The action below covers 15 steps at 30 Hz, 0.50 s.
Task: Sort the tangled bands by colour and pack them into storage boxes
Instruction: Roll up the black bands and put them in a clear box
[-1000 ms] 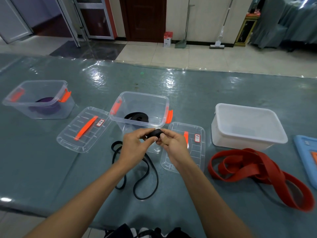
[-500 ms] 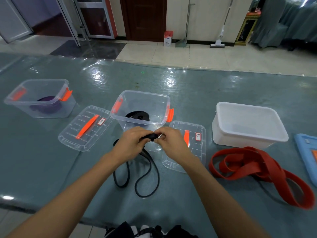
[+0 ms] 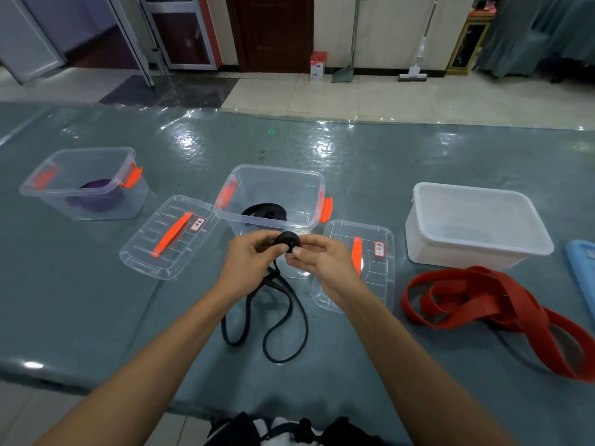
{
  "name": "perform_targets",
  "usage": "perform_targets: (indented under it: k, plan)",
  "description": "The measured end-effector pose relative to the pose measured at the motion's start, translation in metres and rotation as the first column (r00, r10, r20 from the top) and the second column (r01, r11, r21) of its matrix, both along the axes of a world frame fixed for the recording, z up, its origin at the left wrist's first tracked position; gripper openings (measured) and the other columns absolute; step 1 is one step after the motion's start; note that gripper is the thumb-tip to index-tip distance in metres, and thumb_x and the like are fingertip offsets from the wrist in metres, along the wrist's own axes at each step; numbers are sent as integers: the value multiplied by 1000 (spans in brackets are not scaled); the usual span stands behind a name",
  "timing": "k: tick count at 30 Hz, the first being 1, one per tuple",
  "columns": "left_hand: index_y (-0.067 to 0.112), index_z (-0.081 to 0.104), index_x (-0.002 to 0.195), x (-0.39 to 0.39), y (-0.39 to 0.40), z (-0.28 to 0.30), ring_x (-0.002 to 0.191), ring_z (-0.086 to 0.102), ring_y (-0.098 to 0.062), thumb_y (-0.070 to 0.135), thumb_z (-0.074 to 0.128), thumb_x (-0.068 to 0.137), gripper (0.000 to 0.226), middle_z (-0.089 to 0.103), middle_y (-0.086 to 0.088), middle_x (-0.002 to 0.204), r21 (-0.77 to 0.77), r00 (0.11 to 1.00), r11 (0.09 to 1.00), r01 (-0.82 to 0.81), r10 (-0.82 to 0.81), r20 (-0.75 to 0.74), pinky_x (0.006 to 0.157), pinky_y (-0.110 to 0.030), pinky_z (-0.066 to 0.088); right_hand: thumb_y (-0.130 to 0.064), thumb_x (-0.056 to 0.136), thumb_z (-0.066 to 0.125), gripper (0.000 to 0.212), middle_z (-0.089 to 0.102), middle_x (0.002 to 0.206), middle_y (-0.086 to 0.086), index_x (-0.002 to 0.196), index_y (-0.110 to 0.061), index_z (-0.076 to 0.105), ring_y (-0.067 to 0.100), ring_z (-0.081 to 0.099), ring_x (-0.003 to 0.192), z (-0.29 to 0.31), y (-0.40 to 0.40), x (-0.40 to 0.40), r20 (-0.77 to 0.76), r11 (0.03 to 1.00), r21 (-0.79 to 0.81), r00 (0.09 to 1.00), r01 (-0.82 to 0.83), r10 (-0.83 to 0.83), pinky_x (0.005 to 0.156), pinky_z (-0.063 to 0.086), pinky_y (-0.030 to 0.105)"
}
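Black band [image 3: 287, 242] partly rolled into a coil, pinched between left hand [image 3: 249, 259] and right hand [image 3: 320, 262] just in front of clear box [image 3: 273, 175]; loose loops trailing onto table [image 3: 96, 300].

No legible text. Small white labels w/ red border on left lid [image 3: 198, 224] and right lid [image 3: 379, 248]; writing too small to read.

A glossy, wrinkled clear film covers the grey-green table [image 3: 96, 300], where transparent smooth plastic boxes [image 3: 277, 191], a frosted white plastic tub [image 3: 476, 252], matt black rubbery band [image 3: 283, 320] and matt red bands [image 3: 502, 304] lie.
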<state>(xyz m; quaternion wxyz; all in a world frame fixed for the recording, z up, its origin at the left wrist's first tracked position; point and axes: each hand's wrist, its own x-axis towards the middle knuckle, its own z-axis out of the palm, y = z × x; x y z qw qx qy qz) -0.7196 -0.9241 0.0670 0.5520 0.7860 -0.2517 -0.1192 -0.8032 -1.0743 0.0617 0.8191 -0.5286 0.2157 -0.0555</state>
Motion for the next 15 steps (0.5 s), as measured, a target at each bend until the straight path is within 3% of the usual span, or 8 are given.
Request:
perform_targets:
  k: [2,3,4,6,8,10,12,15]
  plan:
    - [15,78,103,6,7,-1,85,72,-12,10,73,89,16,77,5,89,95,997,995,33,-40,66,81,-26,56,7,86,70,20,74,98,17,102,-5,70,29,75,87,1,0,0,-9,992,-121,999,-45,44,82,60,33]
    - [18,77,101,9,10,-2,82,71,-13,14,73,89,13,76,5,87,164,988,984,64,-86,127,80,-31,57,4,86,71,21,74,99,12,103,-8,71,24,75,84,2,-1,2,-25,957,-281,997,-72,68,79,60,29]
    - [20,76,97,12,13,-3,80,69,-15,19,71,89,9,73,6,83,253,968,963,97,-150,202,77,-37,57,-1,85,73,23,72,99,4,105,-12,71,16,73,79,3,-3,3,-53,871,-480,994,-105,91,76,57,24]
    - [21,68,87,16,15,-2,74,62,-17,26,66,89,6,65,7,76,436,900,892,117,-281,333,72,-44,53,-11,84,75,23,69,93,-8,107,-17,74,4,65,73,7,-5,8,-116,582,-793,982,-182,149,74,48,17]
    - [23,65,86,17,14,1,74,58,-16,27,65,91,6,62,8,75,516,854,853,79,-325,407,70,-45,51,-13,85,72,19,70,92,-7,103,-17,75,7,62,75,11,-6,12,-152,389,-893,965,-227,215,75,44,20]
    - [24,68,90,17,12,3,75,59,-14,25,66,92,3,65,8,77,491,845,868,66,-311,436,71,-42,51,-12,88,69,17,71,94,-3,103,-16,74,10,65,79,12,-8,13,-148,402,-887,964,-228,222,75,45,20]
    - [23,73,96,14,12,5,79,63,-11,21,70,92,5,69,10,82,398,886,914,77,-246,392,74,-36,52,-11,90,68,15,71,92,-1,104,-16,71,10,67,81,12,-8,13,-128,520,-827,972,-214,195,75,50,19]
    - [19,77,101,9,11,10,85,71,-7,14,77,87,15,76,10,88,178,979,983,44,-78,188,77,-22,53,-5,91,66,18,73,94,6,107,-13,70,18,72,85,7,-9,12,-65,740,-654,986,-158,153,84,57,26]
